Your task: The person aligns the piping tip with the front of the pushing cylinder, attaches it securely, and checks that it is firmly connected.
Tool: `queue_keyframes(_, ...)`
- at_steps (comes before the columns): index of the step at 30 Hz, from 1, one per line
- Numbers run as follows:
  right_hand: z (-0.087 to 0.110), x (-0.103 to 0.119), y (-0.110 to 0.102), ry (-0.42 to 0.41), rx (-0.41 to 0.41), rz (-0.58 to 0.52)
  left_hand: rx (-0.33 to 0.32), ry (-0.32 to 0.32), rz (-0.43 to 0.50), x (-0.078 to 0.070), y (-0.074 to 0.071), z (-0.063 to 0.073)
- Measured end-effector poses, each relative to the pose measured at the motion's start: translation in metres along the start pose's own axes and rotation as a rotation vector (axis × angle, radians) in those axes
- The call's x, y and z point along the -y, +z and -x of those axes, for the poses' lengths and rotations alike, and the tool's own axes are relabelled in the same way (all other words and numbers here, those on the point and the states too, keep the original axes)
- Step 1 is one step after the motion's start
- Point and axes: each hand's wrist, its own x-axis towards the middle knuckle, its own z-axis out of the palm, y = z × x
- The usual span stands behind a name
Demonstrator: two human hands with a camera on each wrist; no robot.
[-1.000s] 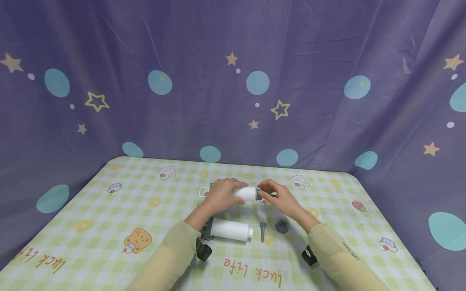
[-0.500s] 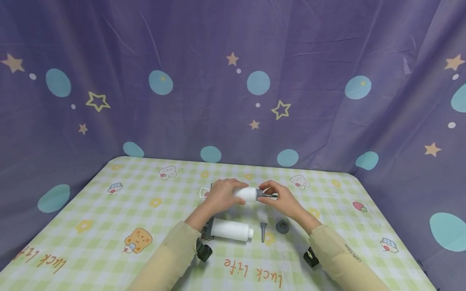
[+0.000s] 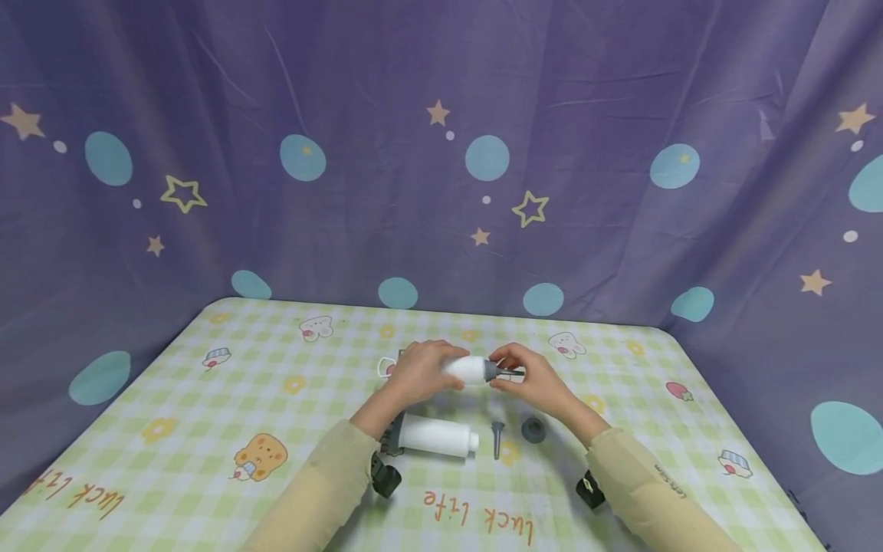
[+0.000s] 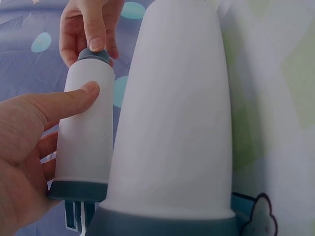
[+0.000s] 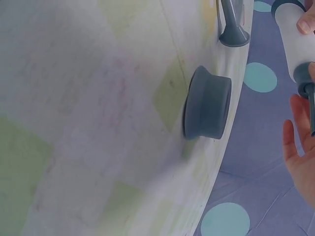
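Note:
My left hand [image 3: 419, 373] grips a white squeeze-bottle-like cylinder [image 3: 467, 370] held level above the table. Its grey base end shows in the left wrist view, with a slotted grey piece [image 4: 74, 214] below it. At the other end, my right hand [image 3: 536, 378] pinches a grey nozzle cap [image 3: 490, 371] between thumb and fingers. A thin dark spout points right from this cap, past the fingers. Nearer the head camera, a second white cylinder [image 3: 436, 435] with a grey base lies on its side. It looms large in the left wrist view.
Right of the lying cylinder is a loose grey nozzle [image 3: 497, 439], and beside that a round grey cap [image 3: 533, 430]. A white wire-like loop [image 3: 385, 366] shows left of my left hand. The checked tablecloth [image 3: 331, 383] ends at a purple curtain [image 3: 386, 153].
My right-hand fingers have shifted slightly on the nozzle cap, and more of the cap and its spout now shows. My left hand and the bottle have stayed nearly still.

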Motion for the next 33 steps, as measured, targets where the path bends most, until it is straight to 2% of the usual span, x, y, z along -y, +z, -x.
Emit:
queue_keyframes(6,0.006,0.032,-0.006,0.051,0.039,-0.009,0.007,-0.002,0.013,0.000,0.001,0.001)
queue_keyframes(8,0.007,0.035,-0.007,0.062,0.051,-0.019,0.003,0.005,0.012,0.000,0.001,0.001)
queue_keyframes(24,0.008,0.033,-0.009,0.058,0.114,-0.042,0.030,0.019,0.027,-0.004,0.001,0.004)
queue_keyframes(33,0.009,0.034,-0.008,0.058,0.112,-0.024,0.026,0.051,0.014,-0.003,0.003,0.003)
